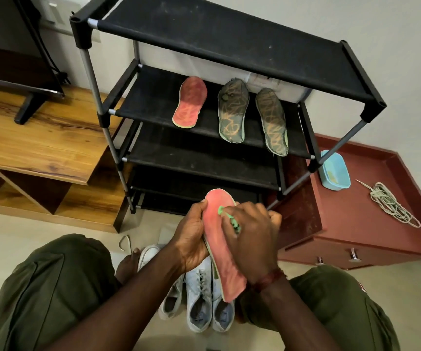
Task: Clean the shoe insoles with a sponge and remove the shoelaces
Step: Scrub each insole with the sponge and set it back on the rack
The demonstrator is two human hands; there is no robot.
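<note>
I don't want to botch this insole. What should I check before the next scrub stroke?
1. Insole gripped: the left hand holds the pink insole by its edge. Ok.
2. Sponge contact: the right hand presses the green sponge onto the insole. Ok.
3. Sponge wet enough: cannot tell.
4. Water in the blue tub on the red cabinet: cannot tell.
5. Laces out: a shoelace bundle lies on the cabinet, but the grey shoe on the floor is laced. Not ok.
</note>
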